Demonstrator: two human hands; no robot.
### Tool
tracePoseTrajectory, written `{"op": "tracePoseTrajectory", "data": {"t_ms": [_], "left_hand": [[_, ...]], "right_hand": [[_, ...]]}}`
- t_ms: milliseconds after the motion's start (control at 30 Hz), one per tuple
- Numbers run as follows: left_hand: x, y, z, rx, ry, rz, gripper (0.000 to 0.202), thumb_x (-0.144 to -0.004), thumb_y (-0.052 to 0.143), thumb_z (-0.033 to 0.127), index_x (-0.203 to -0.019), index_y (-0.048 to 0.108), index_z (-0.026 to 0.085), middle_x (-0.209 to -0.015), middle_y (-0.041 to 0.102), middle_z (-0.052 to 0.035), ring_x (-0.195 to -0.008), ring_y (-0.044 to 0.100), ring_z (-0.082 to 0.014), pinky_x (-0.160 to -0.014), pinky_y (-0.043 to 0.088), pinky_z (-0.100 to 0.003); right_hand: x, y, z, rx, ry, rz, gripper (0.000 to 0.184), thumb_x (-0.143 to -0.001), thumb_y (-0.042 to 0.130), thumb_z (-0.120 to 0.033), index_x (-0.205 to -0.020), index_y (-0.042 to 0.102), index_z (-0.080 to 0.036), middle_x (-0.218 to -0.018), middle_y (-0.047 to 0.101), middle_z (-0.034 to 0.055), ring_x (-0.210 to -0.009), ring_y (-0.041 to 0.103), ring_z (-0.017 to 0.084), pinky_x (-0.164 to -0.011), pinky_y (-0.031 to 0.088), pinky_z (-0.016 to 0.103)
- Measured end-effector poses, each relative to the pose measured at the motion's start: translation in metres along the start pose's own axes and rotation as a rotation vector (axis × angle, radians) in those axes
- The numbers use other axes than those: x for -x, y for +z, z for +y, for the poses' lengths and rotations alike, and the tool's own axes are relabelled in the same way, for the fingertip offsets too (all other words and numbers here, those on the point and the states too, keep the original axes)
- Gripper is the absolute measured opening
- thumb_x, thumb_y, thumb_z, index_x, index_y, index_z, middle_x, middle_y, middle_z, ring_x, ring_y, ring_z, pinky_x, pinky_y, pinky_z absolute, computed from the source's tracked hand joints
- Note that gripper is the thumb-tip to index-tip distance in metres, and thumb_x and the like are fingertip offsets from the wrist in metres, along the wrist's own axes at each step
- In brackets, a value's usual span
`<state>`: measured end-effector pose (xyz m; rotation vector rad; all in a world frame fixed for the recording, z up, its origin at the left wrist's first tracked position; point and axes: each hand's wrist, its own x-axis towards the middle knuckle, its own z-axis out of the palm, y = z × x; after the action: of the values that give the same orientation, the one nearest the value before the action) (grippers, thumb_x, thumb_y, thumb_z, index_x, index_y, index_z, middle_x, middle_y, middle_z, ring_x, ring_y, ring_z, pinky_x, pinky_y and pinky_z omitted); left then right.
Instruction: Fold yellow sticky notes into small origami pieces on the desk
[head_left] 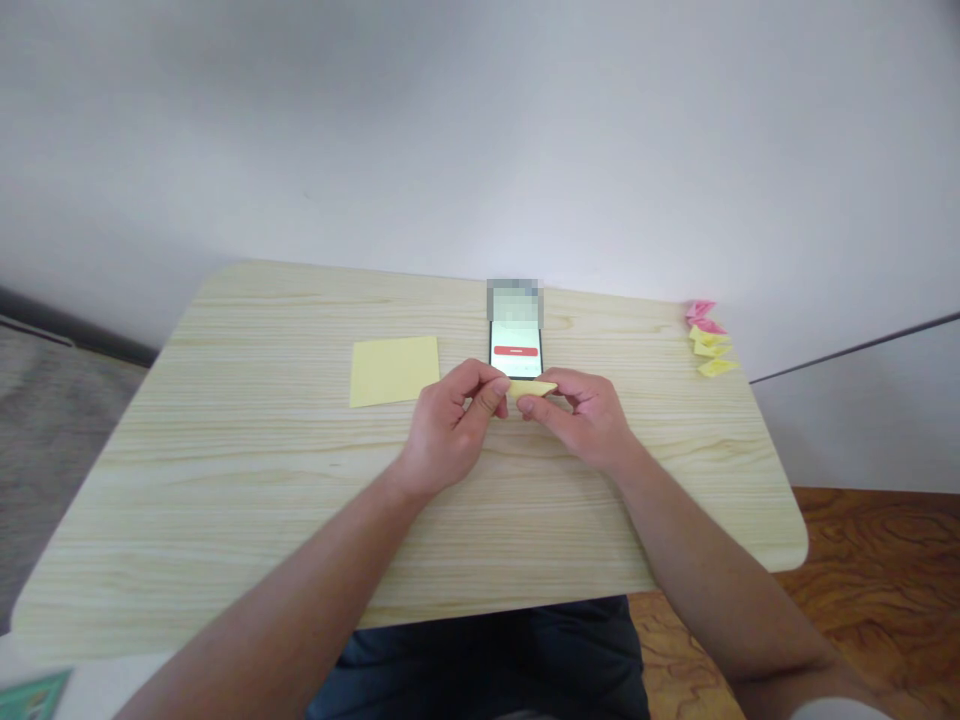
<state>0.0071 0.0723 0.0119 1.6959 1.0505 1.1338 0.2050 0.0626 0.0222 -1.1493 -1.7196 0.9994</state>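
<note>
Pinching from both sides, your left hand (448,425) and right hand (590,418) close thumb and fingertips on one small folded yellow paper (534,387). You hold it low over the pale wooden table (225,500), near the middle; whether it touches the wood cannot be told.

Directly behind the paper lies one phone (515,352), flat, with its screen lit. One red bar crosses the screen, its writing too small to read, and the top of the phone is blurred.

Left of the phone, near your left hand, lies one square yellow sticky note (394,370), flat and unfolded.

At the table's far right corner, well apart from your hands, sits a cluster of folded paper pieces (711,345): two pink at the back and what look like three yellow in front.

One green object (34,697) shows at the lower left, cut off by the frame edge. Brown wood-patterned floor (885,580) lies to the right.
</note>
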Motion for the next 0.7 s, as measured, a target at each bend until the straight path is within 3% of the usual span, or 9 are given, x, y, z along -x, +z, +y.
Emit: {"op": "tracePoseTrajectory", "data": {"t_ms": [267, 433, 533, 700], "left_hand": [[0.0003, -0.0013, -0.0008, 0.05, 0.003, 0.009, 0.018, -0.099, 0.058, 0.032, -0.089, 0.066, 0.018, -0.076, 0.066, -0.0009, -0.073, 0.062, -0.0137, -0.072, 0.049, -0.028], [-0.0008, 0.001, -0.0062, 0.217, -0.011, 0.034, 0.014, -0.09, 0.072, 0.03, -0.099, 0.069, 0.02, -0.086, 0.071, -0.0033, -0.081, 0.065, -0.0164, -0.078, 0.052, -0.032], [-0.002, 0.0022, -0.0071, 0.179, 0.036, 0.064, 0.014, -0.087, 0.075, 0.026, -0.099, 0.071, 0.021, -0.088, 0.07, -0.0029, -0.081, 0.062, -0.0159, -0.077, 0.05, -0.032], [-0.0021, 0.0028, -0.0013, -0.065, 0.161, 0.15, 0.006, -0.088, 0.071, 0.018, -0.093, 0.07, 0.02, -0.082, 0.066, -0.0008, -0.078, 0.059, -0.0136, -0.074, 0.048, -0.03]], "right_hand": [[-0.0003, -0.0016, -0.0025, 0.054, -0.025, 0.033, 0.014, -0.089, 0.073, -0.032, -0.082, 0.071, -0.021, -0.076, 0.067, -0.0011, -0.072, 0.061, 0.015, -0.068, 0.046, 0.028], [-0.0016, -0.0004, -0.0008, 0.021, -0.047, 0.034, 0.012, -0.09, 0.072, -0.033, -0.093, 0.074, -0.022, -0.086, 0.072, 0.0005, -0.081, 0.066, 0.016, -0.073, 0.05, 0.03], [-0.001, 0.0017, -0.0002, 0.046, -0.064, 0.045, 0.014, -0.09, 0.072, -0.033, -0.099, 0.074, -0.023, -0.092, 0.074, 0.0022, -0.085, 0.068, 0.018, -0.077, 0.053, 0.032], [0.0014, 0.0067, 0.0003, 0.163, -0.197, 0.294, 0.03, -0.082, 0.078, -0.026, -0.111, 0.069, -0.026, -0.095, 0.069, 0.0023, -0.076, 0.063, 0.016, -0.076, 0.054, 0.035]]}}
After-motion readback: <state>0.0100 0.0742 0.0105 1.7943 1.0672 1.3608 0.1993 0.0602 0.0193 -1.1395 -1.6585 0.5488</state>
